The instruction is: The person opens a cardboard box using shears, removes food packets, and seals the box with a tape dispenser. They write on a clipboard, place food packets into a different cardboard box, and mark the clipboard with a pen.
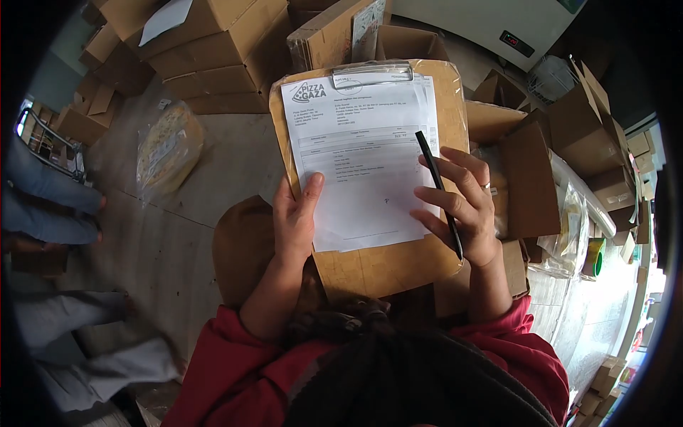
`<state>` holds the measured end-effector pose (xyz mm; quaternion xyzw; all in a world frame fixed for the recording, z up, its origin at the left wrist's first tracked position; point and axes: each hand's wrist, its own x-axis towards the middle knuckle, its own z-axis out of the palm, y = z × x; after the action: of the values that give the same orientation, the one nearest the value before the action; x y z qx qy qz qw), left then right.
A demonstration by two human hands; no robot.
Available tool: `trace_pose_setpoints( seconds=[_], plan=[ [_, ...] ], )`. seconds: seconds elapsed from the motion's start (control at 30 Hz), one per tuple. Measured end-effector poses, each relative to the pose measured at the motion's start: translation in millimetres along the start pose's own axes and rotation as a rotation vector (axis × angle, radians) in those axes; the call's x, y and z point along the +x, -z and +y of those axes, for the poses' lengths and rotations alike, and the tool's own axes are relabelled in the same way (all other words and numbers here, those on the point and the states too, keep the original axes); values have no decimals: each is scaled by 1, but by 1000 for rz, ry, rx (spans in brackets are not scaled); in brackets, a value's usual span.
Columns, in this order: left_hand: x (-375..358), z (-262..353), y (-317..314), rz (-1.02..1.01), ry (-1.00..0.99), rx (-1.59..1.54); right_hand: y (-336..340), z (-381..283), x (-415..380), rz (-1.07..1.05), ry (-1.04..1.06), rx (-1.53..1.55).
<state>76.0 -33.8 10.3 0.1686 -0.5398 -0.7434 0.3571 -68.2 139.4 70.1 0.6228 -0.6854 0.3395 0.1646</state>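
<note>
A brown clipboard rests in front of me, with a metal clip at its top. Printed sheets headed "PIZZA GAZA" are held under that clip. My left hand grips the clipboard's left edge, its thumb lying over the paper and its other fingers hidden underneath. In my right hand is a black pen, held between the fingers above the sheets' right side. The pen's upper end points away from me.
Stacked cardboard boxes stand behind, and open boxes are at the right. A plastic-wrapped package lies on the floor at left. Other people's legs show at the left edge. A white appliance with a red display is at the back.
</note>
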Motion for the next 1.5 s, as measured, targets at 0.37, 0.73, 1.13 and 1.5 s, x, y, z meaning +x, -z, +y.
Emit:
trace_pose_setpoints(
  seconds=[0.37,0.73,1.13,1.5],
  plan=[
    [3,0,4,18,11,43,-3,-9,-2,-365,-56,23],
    [2,-1,7,1,61,-51,-20,0,-19,387,-287,504],
    [-3,-1,-4,9,51,-49,-55,-16,-19,239,-71,500],
    [-3,-2,-2,-22,87,-26,-61,-18,-17,193,-26,544]
  ],
)
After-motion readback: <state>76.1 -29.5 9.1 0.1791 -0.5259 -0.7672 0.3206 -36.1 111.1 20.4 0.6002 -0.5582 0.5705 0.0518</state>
